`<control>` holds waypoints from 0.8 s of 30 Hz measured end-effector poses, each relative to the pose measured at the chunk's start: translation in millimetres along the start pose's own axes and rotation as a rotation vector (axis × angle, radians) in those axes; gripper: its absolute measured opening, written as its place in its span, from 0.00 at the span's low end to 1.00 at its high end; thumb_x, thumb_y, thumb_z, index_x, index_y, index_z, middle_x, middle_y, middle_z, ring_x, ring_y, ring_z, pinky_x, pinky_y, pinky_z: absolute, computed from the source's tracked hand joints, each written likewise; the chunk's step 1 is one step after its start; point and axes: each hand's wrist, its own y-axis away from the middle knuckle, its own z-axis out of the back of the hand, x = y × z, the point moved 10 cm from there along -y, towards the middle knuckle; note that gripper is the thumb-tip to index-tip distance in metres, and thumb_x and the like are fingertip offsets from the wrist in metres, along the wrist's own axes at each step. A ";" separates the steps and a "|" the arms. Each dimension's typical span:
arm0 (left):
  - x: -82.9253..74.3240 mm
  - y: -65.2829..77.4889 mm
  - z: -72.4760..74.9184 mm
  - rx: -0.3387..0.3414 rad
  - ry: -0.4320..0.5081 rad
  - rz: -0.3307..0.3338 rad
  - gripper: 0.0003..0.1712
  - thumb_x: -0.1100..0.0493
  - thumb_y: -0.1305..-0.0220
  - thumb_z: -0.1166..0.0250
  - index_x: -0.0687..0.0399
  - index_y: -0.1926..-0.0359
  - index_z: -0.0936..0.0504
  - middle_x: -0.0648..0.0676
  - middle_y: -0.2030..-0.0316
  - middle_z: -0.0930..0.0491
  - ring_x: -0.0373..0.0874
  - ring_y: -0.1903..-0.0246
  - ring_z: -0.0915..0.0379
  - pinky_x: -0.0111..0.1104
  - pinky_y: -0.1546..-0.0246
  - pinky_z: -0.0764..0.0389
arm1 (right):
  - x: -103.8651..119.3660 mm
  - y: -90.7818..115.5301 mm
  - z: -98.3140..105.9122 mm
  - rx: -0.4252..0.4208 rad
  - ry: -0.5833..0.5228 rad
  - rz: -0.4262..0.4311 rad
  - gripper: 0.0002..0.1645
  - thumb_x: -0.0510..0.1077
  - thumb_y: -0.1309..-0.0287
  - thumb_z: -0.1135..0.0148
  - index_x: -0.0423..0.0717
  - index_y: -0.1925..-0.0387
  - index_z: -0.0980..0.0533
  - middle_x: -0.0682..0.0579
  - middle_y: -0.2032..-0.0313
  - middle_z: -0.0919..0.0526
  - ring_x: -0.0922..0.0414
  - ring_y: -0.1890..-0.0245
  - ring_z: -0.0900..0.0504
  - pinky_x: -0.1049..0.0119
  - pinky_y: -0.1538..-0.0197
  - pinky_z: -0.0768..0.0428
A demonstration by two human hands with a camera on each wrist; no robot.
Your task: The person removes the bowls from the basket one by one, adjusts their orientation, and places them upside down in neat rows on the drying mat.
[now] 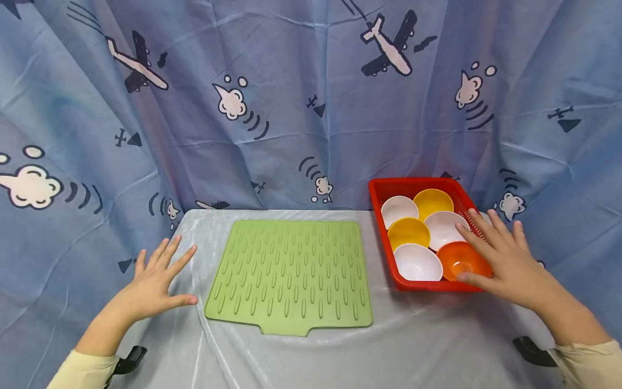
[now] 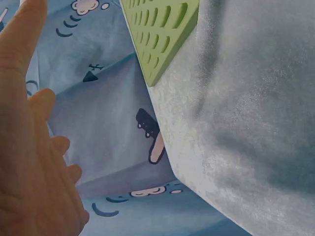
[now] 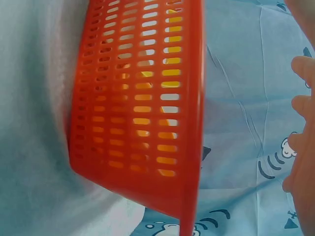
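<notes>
**Handling and Grip Points**

The left hand is at 9 o'clock from the green mat, its fingers and thumb spread wide. It grips nothing and is apart from the mat. The right hand is at 3 o'clock from the mat, equally spread, and overhangs the 4 o'clock part of the red basket. It grips nothing; whether its thumb touches anything cannot be determined.

The basket is between 2 and 3 o'clock from the mat and contains six bowls. Within it, white bowls occupy 10, 3 and 7 o'clock, yellow bowls 12 and 9 o'clock, and the orange bowl 4 o'clock.

The bowls appear to be light, stiff, smooth plastic: slippery rather than fragile. Each is best pinched at the rim, thumb inside and fingers outside; neighbouring rims are close and may catch. The slotted basket walls look light and fairly rigid; the best hold is under the rim at 3 and 9 o'clock.

The mat looks pliable and may sag. Its tab at 6 o'clock offers a grip point.

The grey cloth lies beneath; a printed blue curtain hangs at 12 o'clock.
</notes>
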 end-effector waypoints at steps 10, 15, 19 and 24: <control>6.2 2.2 -7.1 -0.033 0.030 -0.001 0.66 0.27 0.50 0.27 0.36 0.17 0.52 0.60 0.18 0.64 0.64 0.20 0.70 0.76 0.35 0.65 | 4.7 -10.2 8.0 0.060 -0.052 -0.014 0.63 0.59 0.50 0.23 0.62 0.18 0.48 0.49 0.17 0.59 0.40 0.19 0.70 0.35 0.29 0.84; 4.9 5.6 -17.8 -0.007 0.078 0.006 0.66 0.28 0.49 0.27 0.38 0.17 0.51 0.59 0.18 0.65 0.66 0.21 0.69 0.77 0.36 0.64 | 6.4 -19.5 15.1 0.071 -0.088 0.021 0.63 0.57 0.50 0.22 0.60 0.18 0.48 0.49 0.18 0.57 0.42 0.19 0.68 0.36 0.28 0.83; 1.8 7.7 -25.4 -0.005 0.169 0.005 0.65 0.32 0.49 0.25 0.39 0.17 0.51 0.60 0.18 0.62 0.67 0.21 0.65 0.75 0.34 0.65 | 9.6 -23.5 15.3 0.088 -0.124 0.048 0.63 0.55 0.50 0.21 0.59 0.18 0.48 0.48 0.18 0.55 0.42 0.18 0.66 0.38 0.26 0.81; -4.4 8.5 -41.7 0.013 0.272 -0.004 0.64 0.38 0.47 0.23 0.46 0.18 0.48 0.61 0.19 0.56 0.70 0.24 0.58 0.73 0.35 0.56 | 13.4 -27.2 11.6 0.127 -0.181 0.042 0.62 0.54 0.50 0.21 0.61 0.19 0.47 0.48 0.18 0.53 0.45 0.18 0.65 0.40 0.25 0.80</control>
